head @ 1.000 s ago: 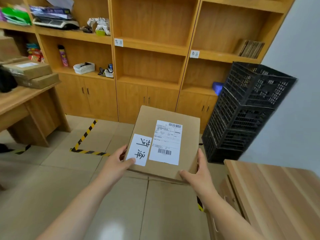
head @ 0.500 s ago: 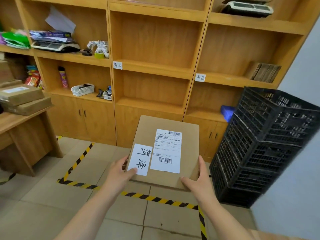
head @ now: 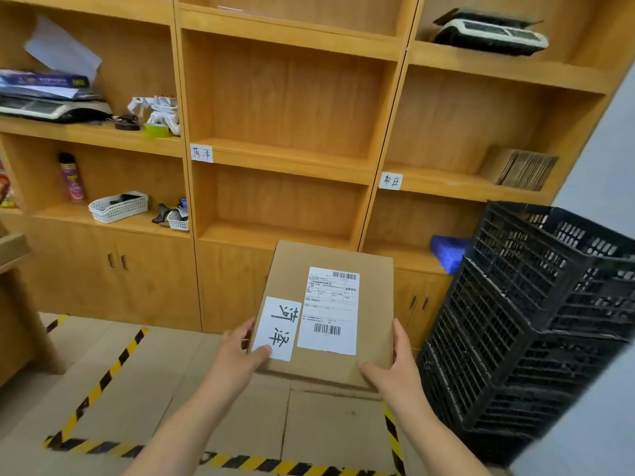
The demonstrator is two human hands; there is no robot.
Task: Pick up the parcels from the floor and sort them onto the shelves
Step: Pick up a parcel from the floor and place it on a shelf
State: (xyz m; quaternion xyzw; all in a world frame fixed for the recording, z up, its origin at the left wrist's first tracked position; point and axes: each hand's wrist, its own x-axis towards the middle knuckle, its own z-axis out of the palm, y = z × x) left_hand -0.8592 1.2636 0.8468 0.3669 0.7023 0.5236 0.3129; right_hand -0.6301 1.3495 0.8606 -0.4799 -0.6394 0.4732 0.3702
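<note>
Both forearms reach forward, holding the cardboard parcel (head: 343, 304) level in front of the wooden shelves (head: 288, 156). The left hand (head: 237, 359) clamps its near left corner, thumb on top touching the handwritten label (head: 279, 328). The right hand (head: 395, 369) grips the near right corner, thumb on top, fingers up the side edge.

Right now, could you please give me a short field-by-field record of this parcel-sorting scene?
Parcel: brown cardboard box, held off the floor in front of the shelves
Left hand: left hand grips the box's near left corner, thumb on the handwritten label
Right hand: right hand grips the near right corner
Box labels: handwritten label beside a printed shipping label
Shelf tags: one tag on the middle column, another tag on the right column
Beside shelves: stacked black crates at right
Floor: yellow-black tape
</note>
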